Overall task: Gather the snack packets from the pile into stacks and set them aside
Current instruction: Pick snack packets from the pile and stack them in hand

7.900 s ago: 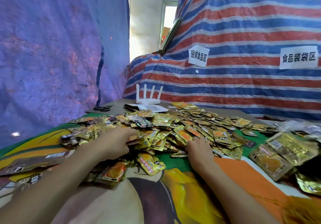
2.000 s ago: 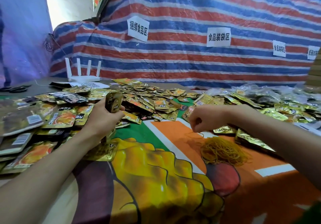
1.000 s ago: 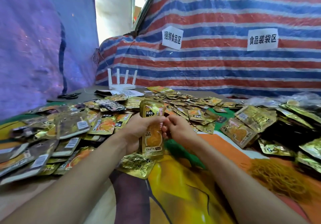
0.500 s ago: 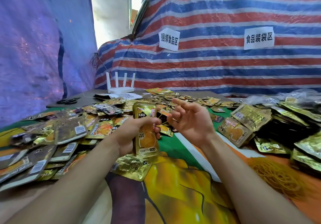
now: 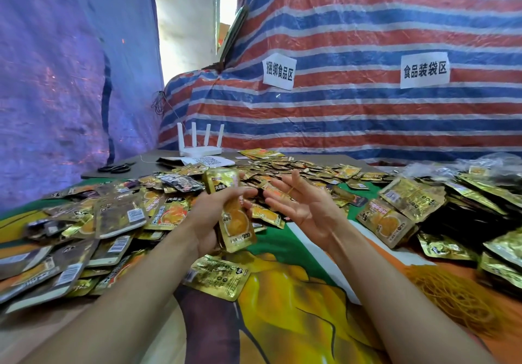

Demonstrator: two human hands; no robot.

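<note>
Snack packets (image 5: 233, 214), a small stack stood on end, are clamped in the left grip (image 5: 210, 217), whose fingers and thumb curl round the stack's middle just above the tabletop (image 5: 296, 321). Just right of it the right grip (image 5: 300, 208) is apart, palm up and fingers spread. It holds no packet, though a thin yellow rubber band (image 5: 291, 190) appears stretched across its fingers. Under the left grip one loose packet (image 5: 217, 276) lies flat. Beyond and left of both grips spreads the unsorted pile (image 5: 113, 222). Well out to the right lie finished bundles (image 5: 395, 211) and a heap of bands (image 5: 452, 296). Binding this stack looks like the step in hand. Next, the band must slip over the stack's top without packets sliding, and the bundle then goes with those on the right.
</note>
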